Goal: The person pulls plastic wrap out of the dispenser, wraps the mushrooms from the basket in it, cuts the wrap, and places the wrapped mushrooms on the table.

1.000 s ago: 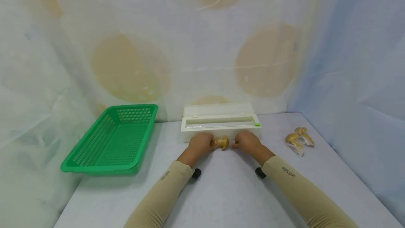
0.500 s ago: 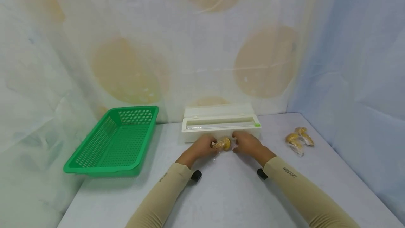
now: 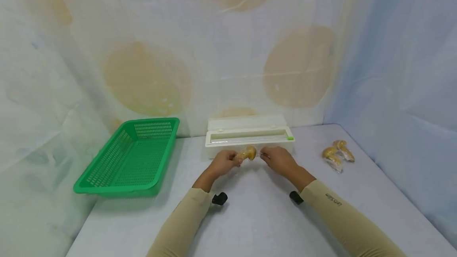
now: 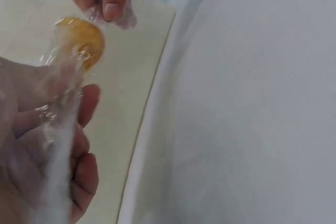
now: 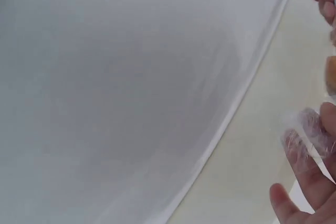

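A yellow-brown mushroom (image 3: 251, 152) in clear cling film is held up in front of a white cling film dispenser. My left hand (image 3: 223, 162) holds it by the stem end, with the cap towards the right. In the left wrist view, the rounded cap (image 4: 88, 41) shows beyond the fingers, and loose film trails over the palm. My right hand (image 3: 280, 161), just right of the cap, pinches a piece of the cling film (image 5: 310, 132). That film lies crinkled over its fingertips in the right wrist view. The stem is partly hidden by the left hand.
The white dispenser (image 3: 250, 148) stands by the back wall, its lid (image 3: 247, 122) raised. On the left is a green plastic basket (image 3: 123, 189). Film-wrapped mushrooms (image 3: 330, 153) lie at the right on the white table (image 3: 257, 217). Pale sheeting encloses the back and sides.
The mushroom has been turned and lifted slightly, its cap now pointing right. My right hand, whose fingers stood apart half a second ago, now pinches film beside the cap.
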Demonstrator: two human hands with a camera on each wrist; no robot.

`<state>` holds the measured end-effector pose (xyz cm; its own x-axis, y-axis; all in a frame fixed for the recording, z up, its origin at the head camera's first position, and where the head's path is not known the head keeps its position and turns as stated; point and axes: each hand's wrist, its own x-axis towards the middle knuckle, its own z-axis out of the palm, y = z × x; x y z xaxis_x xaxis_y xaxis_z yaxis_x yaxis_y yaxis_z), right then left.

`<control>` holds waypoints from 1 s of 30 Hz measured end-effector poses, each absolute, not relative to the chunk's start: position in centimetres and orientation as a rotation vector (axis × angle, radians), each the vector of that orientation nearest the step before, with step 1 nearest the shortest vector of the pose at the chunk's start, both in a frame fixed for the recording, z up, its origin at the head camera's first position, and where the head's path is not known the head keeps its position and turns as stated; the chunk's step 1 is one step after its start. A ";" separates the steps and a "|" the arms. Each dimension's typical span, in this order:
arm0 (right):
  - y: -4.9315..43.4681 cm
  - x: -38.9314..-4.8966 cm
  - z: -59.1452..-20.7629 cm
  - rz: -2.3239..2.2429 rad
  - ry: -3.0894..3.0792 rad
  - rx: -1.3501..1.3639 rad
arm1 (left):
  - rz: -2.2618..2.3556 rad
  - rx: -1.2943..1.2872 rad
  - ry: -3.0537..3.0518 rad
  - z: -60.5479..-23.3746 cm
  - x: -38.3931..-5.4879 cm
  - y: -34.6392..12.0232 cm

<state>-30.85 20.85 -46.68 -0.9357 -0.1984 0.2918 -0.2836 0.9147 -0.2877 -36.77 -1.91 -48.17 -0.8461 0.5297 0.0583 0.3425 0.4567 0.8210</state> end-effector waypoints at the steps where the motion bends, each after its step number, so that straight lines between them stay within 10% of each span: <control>1: 20.6 -30.9 -46.6 0.490 -2.820 0.368 | 1.352 0.744 2.529 -48.2 -36.8 -1.9; 30: 16.1 -31.7 -47.5 1.374 -2.424 0.438 | 1.487 0.694 2.704 -50.1 -35.0 -0.5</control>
